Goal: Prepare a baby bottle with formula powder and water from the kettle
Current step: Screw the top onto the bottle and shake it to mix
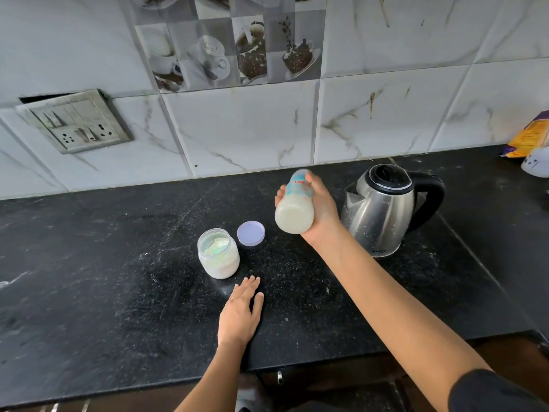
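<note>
Right hand (322,211) gripping bottle (294,217), red "LUV" lettering

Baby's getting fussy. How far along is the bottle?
Powder and water look added: the baby bottle holds milky liquid. The right hand grips it tilted above the counter, likely mixing; the left hand rests flat. Remaining: the formula jar stands open, its lid beside it.
</note>
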`<state>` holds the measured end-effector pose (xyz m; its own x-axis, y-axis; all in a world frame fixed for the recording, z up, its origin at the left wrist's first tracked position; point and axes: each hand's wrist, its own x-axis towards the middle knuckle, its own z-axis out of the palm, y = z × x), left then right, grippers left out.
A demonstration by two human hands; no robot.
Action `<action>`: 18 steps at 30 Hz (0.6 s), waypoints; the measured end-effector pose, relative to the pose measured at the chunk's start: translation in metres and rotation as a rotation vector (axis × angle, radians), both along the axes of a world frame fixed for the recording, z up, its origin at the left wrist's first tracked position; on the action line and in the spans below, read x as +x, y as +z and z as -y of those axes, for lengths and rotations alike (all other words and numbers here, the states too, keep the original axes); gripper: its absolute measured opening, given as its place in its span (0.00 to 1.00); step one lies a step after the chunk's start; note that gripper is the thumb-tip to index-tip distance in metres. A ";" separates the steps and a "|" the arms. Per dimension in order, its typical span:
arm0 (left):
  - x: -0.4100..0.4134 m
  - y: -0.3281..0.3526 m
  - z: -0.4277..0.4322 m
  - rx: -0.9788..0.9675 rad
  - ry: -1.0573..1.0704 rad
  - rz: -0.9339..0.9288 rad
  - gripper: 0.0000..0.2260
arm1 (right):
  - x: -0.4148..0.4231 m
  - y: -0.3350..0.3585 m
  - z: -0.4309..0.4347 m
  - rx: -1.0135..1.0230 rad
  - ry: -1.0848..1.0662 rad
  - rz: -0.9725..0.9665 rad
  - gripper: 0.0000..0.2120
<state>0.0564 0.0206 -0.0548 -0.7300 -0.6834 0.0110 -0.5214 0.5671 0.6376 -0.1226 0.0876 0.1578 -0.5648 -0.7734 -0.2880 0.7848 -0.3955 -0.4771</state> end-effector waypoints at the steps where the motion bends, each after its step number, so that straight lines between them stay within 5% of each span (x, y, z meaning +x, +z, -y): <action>1: 0.000 0.000 0.000 0.000 -0.002 0.000 0.18 | 0.001 0.001 0.001 0.047 -0.011 0.052 0.13; 11: 0.000 -0.001 0.001 0.007 -0.009 0.002 0.18 | 0.001 0.002 -0.001 0.101 -0.025 0.102 0.14; 15: 0.000 -0.001 0.000 0.008 -0.011 0.000 0.18 | 0.002 -0.001 -0.001 0.085 -0.057 -0.005 0.21; 18: 0.000 0.000 0.001 0.009 -0.013 -0.001 0.18 | 0.003 -0.002 -0.002 0.041 -0.091 -0.152 0.16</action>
